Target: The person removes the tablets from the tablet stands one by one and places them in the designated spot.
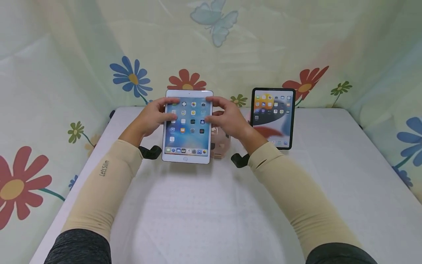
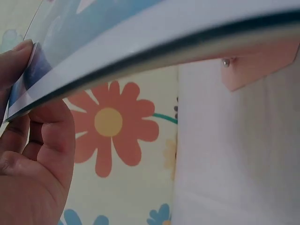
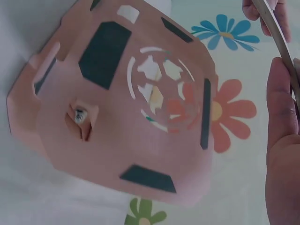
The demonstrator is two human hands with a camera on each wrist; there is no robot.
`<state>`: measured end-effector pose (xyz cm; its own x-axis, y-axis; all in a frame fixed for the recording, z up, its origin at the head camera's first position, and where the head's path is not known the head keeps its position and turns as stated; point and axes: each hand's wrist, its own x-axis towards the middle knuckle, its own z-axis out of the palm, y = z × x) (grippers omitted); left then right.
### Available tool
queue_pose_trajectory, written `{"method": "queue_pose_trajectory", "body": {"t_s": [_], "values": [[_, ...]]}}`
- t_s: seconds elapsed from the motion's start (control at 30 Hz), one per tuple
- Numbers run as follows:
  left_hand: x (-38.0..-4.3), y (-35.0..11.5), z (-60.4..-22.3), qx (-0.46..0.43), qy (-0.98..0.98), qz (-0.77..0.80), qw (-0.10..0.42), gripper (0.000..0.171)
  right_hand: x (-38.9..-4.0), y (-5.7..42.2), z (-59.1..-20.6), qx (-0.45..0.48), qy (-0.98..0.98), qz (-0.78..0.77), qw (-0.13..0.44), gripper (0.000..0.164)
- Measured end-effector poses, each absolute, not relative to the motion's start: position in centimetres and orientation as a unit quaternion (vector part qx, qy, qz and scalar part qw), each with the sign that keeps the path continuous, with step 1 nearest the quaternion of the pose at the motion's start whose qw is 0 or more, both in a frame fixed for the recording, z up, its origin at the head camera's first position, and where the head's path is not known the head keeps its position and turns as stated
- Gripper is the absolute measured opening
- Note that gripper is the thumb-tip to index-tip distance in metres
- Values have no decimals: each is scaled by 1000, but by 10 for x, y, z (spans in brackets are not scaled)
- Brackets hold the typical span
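A white tablet (image 1: 186,141), its screen lit with rows of app icons, is held upright by both hands. My left hand (image 1: 148,119) pinches its left edge, and in the left wrist view the thumb (image 2: 23,51) lies on the front with fingers curled behind. On the opposite edge my right hand (image 1: 233,121) grips the upper part. Its side shows as a thin rim (image 3: 276,28) in the right wrist view. Right behind the tablet stands a pink tablet stand (image 1: 220,141), mostly hidden from the head view. The right wrist view shows its plate (image 3: 93,161) with dark pads and cutouts.
To the right, a black-framed tablet (image 1: 273,119) stands upright with its screen lit; the right forearm passes close to its lower left. A white cloth covers the table (image 1: 197,209). A flower-printed curtain (image 1: 250,55) hangs behind the table's back edge and along its sides.
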<state>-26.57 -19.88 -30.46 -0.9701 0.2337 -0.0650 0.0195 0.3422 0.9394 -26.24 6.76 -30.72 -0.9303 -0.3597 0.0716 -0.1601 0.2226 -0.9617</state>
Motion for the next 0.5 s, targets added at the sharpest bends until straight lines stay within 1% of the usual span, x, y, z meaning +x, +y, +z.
{"method": "queue_pose_trajectory", "body": {"t_s": [0.23,0.5], "values": [[-264,-213,-306,70,816,566,100,52,-259,51,-315,-157,768,-617,77,60],[-257,-232,-314,60,821,559,100,51,-254,30,-324,-140,759,-629,91,58]]}}
